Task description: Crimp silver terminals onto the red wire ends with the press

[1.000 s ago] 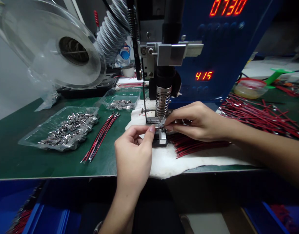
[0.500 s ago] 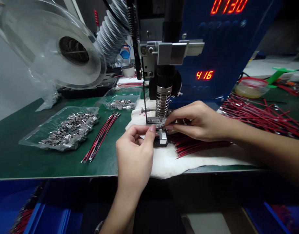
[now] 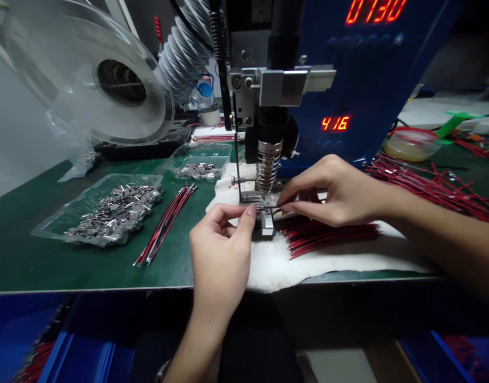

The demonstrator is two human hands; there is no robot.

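A blue bench machine (image 3: 359,80) stands in the middle, its coiled head (image 3: 267,167) just above a small metal fixture (image 3: 264,223). My left hand (image 3: 220,250) pinches something small at the left side of the fixture; I cannot make out what. My right hand (image 3: 332,194) is pinched at the fixture's right side, fingertips on a thin wire lead that I can barely see. A bundle of red and black wires (image 3: 328,234) lies under my right hand on a white cloth (image 3: 308,260).
A clear bag of small metal parts (image 3: 108,213) and a tray of the same (image 3: 198,170) lie at the left, beside a short wire bundle (image 3: 168,221). A clear reel (image 3: 88,74) stands at the back left. More red wires (image 3: 428,183) pile at the right. Blue bins (image 3: 68,356) sit below the table edge.
The lower red display went from 415 to 416. My right hand drew back slightly to the right from the fixture; my left hand barely moved.
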